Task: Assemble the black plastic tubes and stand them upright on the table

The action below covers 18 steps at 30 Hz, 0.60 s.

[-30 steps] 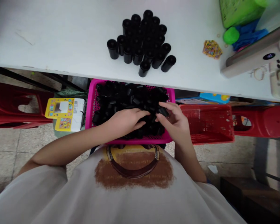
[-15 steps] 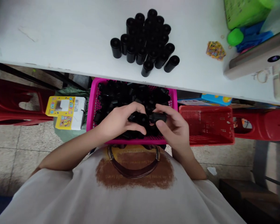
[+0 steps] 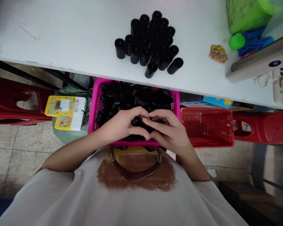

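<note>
Pressing squarely, both the left hand (image 3: pixel 122 125) and right hand (image 3: pixel 171 131) are gripping one black canister (image 3: pixel 137 121) with clenched fingers over the pink basket (image 3: pixel 92 108).

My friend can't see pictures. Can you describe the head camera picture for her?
A person's left hand and right hand meet over a pink basket of small black canisters, gripping one black piece together. More canisters stand clustered on the white table above.
</note>
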{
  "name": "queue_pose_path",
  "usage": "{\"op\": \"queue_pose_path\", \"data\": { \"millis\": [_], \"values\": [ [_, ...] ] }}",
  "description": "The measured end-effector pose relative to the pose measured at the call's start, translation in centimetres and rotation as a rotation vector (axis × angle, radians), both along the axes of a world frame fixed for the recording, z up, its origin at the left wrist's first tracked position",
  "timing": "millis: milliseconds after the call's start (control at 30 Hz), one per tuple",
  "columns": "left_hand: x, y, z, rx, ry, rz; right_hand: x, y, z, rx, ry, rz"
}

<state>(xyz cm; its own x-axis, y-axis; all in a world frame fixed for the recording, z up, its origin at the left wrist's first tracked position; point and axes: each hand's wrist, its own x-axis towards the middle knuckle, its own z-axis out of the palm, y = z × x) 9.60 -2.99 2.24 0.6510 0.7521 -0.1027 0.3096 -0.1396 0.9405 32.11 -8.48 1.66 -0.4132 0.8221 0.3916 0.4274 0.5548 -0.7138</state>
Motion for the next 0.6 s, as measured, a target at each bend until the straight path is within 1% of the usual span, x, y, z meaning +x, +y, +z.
{"op": "queue_pose_path", "data": {
  "millis": [33, 67, 100, 133, 200, 233, 267, 333, 400, 467, 533, 567, 600],
  "values": [
    [-0.2, 0.1, -0.3, -0.004, -0.030, 0.040, 0.3, 0.4, 0.2, 0.035, -0.025, -0.024],
    [-0.4, 0.2, -0.6, 0.013, -0.060, 0.092, 0.8, 1.0, 0.4, 0.074, -0.049, -0.083],
    [-0.7, 0.3, -0.9, 0.044, -0.085, 0.149, 1.7, 2.0, 0.4, 0.123, -0.067, -0.176],
    [-1.1, 0.4, -1.1, 0.084, -0.099, 0.207, 2.8, 3.1, 0.3, 0.173, -0.081, -0.294],
    [-1.7, 0.5, -1.8, 0.178, -0.097, 0.300, 5.8, 6.1, -0.8, 0.273, -0.082, -0.575],
    [-2.0, 0.5, -2.1, 0.237, -0.086, 0.330, 7.4, 7.8, -1.6, 0.291, -0.090, -0.659],
    [-2.1, 0.5, -2.5, 0.302, -0.072, 0.348, 8.9, 9.4, -2.5, 0.255, -0.115, -0.679],
    [-2.2, 0.2, -3.4, 0.424, -0.031, 0.365, 11.1, 12.0, -4.3, 0.192, -0.143, -0.670],
    [-2.0, -0.1, -4.3, 0.492, 0.003, 0.385, 12.0, 13.1, -5.2, 0.162, -0.151, -0.615],
    [-2.0, -0.4, -4.8, 0.475, 0.001, 0.402, 11.3, 12.6, -5.0, 0.230, -0.158, -0.597],
    [-2.2, -0.6, -4.8, 0.395, -0.048, 0.395, 9.8, 10.7, -3.9, 0.346, -0.170, -0.639],
    [-2.3, -0.6, -4.6, 0.346, -0.079, 0.386, 8.8, 9.5, -3.3, 0.370, -0.185, -0.653],
    [-2.5, -0.6, -4.3, 0.299, -0.110, 0.374, 7.9, 8.3, -2.9, 0.354, -0.204, -0.618]
  ]
}}
